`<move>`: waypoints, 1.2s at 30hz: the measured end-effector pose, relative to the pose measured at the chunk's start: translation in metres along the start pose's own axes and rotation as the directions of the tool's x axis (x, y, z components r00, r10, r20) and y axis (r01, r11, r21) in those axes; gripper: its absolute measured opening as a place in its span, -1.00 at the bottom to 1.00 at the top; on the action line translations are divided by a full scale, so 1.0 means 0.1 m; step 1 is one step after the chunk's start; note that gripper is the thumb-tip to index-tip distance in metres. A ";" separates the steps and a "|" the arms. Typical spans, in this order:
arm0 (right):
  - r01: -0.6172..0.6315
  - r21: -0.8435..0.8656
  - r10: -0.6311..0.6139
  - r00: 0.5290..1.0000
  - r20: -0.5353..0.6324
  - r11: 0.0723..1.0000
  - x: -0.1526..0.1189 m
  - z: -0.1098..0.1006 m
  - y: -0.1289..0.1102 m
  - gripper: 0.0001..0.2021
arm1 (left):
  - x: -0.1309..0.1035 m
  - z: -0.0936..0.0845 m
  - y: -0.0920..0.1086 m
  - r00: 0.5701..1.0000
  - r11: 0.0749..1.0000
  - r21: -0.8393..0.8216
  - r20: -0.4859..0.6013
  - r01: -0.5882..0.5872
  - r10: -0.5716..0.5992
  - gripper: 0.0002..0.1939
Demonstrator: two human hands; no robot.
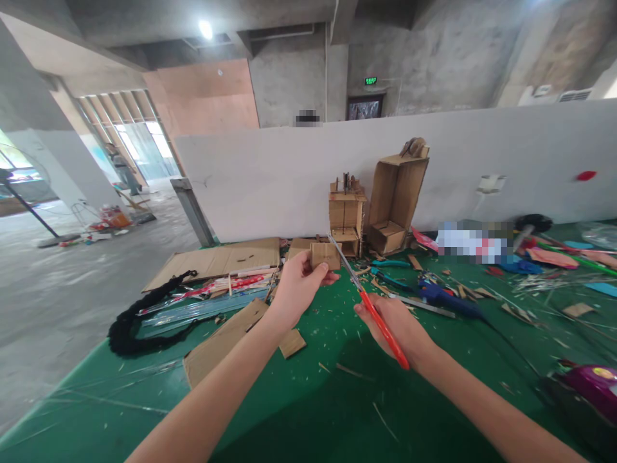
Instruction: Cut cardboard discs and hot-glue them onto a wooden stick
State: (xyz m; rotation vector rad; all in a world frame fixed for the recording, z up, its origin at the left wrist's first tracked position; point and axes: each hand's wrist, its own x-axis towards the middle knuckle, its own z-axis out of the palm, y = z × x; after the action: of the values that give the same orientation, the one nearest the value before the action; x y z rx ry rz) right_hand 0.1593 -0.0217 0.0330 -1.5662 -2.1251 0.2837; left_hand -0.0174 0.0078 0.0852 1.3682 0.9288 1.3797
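2 forearms [212, 399] | right hand [401, 323]: red-handled scissors [370, 306] | left hand [299, 283]: cardboard piece [324, 254]

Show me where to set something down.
Roomiest: green tabletop between the bare forearms, nearer than the small brown cardboard piece, with some thin scraps. Crowded: around the blue glue gun, right, and the black fuzzy bundle, left.

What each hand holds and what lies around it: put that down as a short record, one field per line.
Left hand: holding a small cardboard piece
Right hand: holding red-handled scissors
Blades: beside the piece's right edge; contact unclear
Surface: green table, littered with scraps
Behind: smaller cardboard structure and taller cardboard structure, before a white partition
Left side: black fuzzy bundle
Right side: blue corded tool, perhaps a glue gun
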 end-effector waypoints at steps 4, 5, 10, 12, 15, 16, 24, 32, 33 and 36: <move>0.003 -0.030 -0.003 1.000 -0.012 1.000 0.00 0.00 -0.01 -0.62 | 0.00 -0.01 0.01 1.000 1.000 -0.025 -0.002 0.014 -0.014 -0.94; -0.002 -0.037 0.002 1.000 -0.016 0.999 0.01 0.00 -0.01 -0.62 | 0.00 -0.01 0.01 1.000 0.999 -0.033 -0.005 0.020 -0.020 -0.94; -0.016 -0.037 0.015 1.000 -0.013 0.999 0.02 0.01 0.02 -0.61 | 0.02 -0.01 0.02 0.999 0.997 -0.061 -0.006 0.039 -0.039 -0.96; -0.022 -0.003 0.022 1.000 -0.005 1.000 0.00 0.01 0.03 -0.62 | 0.01 -0.01 0.02 1.000 0.998 -0.047 -0.003 0.029 -0.029 -0.95; 0.035 0.131 -0.038 0.999 0.018 0.991 -0.06 0.00 0.07 -0.64 | -0.01 0.02 0.01 1.000 0.999 -0.028 0.023 0.022 -0.021 -0.95; 0.069 0.188 -0.075 0.997 0.024 0.980 -0.08 0.00 0.08 -0.64 | -0.02 0.04 0.01 0.999 0.999 -0.025 0.037 0.023 -0.022 -0.94; -0.015 0.132 0.028 0.995 -0.092 0.991 -0.13 -0.03 0.09 -0.66 | 0.01 0.26 0.05 0.995 1.000 -0.031 0.104 -0.001 0.004 -0.94; -0.078 0.000 0.077 0.991 -0.113 0.997 0.01 0.04 0.11 -0.58 | 0.12 0.19 -0.03 0.994 0.993 -0.087 0.078 0.082 -0.075 -0.94; -0.078 0.025 0.081 0.991 -0.108 0.997 0.01 0.06 0.13 -0.57 | 0.13 0.16 -0.04 0.993 0.994 -0.077 0.086 0.083 -0.077 -0.92; -0.078 0.154 0.091 0.993 -0.078 0.985 -0.01 0.10 0.19 -0.57 | 0.17 0.09 -0.03 0.991 0.996 -0.048 0.117 0.075 -0.069 -0.85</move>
State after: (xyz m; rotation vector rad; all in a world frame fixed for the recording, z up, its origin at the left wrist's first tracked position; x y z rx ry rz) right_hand 0.1706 -0.0157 0.0155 -1.5544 -1.9291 0.3896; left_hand -0.0069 0.0242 0.0879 1.3470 0.8527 1.2488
